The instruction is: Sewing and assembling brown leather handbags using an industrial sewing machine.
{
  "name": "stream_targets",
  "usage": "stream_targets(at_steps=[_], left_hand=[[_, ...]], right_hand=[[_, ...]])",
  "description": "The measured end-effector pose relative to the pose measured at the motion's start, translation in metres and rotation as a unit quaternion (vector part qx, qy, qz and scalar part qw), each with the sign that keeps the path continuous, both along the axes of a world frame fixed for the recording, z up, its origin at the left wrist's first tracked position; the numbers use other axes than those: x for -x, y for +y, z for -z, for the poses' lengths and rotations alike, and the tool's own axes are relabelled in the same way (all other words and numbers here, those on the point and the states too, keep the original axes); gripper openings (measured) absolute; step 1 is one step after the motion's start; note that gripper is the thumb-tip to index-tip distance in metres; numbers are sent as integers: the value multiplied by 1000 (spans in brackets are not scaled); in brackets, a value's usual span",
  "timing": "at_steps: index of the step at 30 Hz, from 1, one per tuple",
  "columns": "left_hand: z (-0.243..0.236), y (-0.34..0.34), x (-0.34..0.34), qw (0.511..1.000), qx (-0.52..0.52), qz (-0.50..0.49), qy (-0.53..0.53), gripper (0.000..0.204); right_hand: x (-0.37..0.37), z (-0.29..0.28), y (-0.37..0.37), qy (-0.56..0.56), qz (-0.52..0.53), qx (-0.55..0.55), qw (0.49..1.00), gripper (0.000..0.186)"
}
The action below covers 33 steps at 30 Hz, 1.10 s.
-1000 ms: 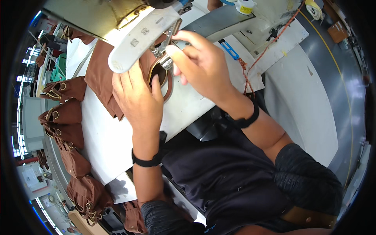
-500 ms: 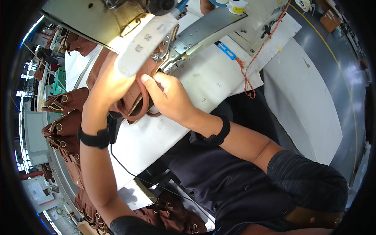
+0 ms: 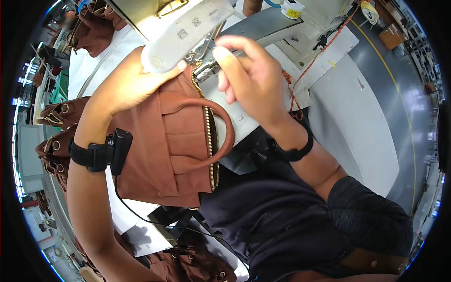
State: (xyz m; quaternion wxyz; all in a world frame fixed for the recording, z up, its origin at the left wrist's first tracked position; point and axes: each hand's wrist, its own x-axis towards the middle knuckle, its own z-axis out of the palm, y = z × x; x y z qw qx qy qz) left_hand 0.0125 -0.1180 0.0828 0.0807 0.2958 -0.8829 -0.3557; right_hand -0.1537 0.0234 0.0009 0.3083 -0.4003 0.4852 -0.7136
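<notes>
Brown handbag (image 3: 145,150), upper end of its gold zip (image 3: 209,136) at the sewing machine (image 3: 192,33), handles (image 3: 229,134) over the zip edge. Left hand (image 3: 129,84) on bag's upper end, thumb outstretched, fingers hidden; can't tell if gripping. Right hand (image 3: 251,77) near metal lever (image 3: 205,48), fingers half curled; can't tell if pinching anything.

No wording can be made out with certainty; toward one o'clock, a yellow label (image 3: 294,13) with small dark print stands on a white container (image 3: 296,3); toward eleven o'clock, the rounded white guard (image 3: 164,52) bears two small, squarish grey symbols (image 3: 182,34), one beyond the other along its length, too faint to decipher; nearer the centre, also toward one o'clock, a short dark mark (image 3: 242,118) shows on the white tabletop (image 3: 243,127).
</notes>
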Motion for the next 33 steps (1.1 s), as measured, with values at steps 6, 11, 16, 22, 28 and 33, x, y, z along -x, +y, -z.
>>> stream_targets(at_steps=[6, 11, 16, 22, 28, 33], left_hand=[[30, -25, -16, 999, -43, 11, 32, 42], [12, 7, -12, 998, -53, -9, 20, 34], [14, 18, -11, 967, -222, -98, 75, 40], [11, 34, -8, 951, -246, -151, 106, 49], [21, 30, 0, 941, -265, -173, 123, 20], [38, 12, -9, 932, -309, -124, 141, 17]], right_hand=[[19, -6, -21, 26, -116, -14, 993, 25], [21, -8, -17, -10, -112, -2, 994, 23], [14, -2, -22, 44, -71, -1, 996, 19], [14, -6, -20, 99, -45, -13, 994, 22], [31, -4, -15, 196, -65, -30, 978, 21], [75, -28, 39, 245, -20, -12, 969, 29]])
